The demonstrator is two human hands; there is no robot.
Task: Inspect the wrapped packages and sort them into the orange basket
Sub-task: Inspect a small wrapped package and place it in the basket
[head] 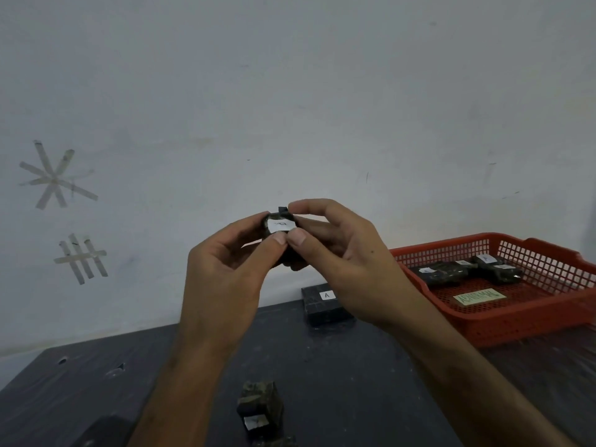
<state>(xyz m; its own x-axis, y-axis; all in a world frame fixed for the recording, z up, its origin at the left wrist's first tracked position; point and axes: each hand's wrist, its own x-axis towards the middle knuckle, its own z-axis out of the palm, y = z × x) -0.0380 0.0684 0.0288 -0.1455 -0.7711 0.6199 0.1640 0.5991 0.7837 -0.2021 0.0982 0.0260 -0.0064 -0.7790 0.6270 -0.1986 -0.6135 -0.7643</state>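
Above the dark table (354,366), both hands (290,262) pinch one wrapped package (280,224) between their fingertips.

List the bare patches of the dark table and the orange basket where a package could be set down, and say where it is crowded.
Free: the dark table left of the forearms, and the orange mesh basket floor around its pale label. Crowded: the basket's far end, filled by black wrapped packages; the table's near edge around the crumpled dark package; the wall side by the black A-labelled block.

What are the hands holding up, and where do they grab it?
A small wrapped package, pinched by both hands: left hand on its left side, right hand on its right.
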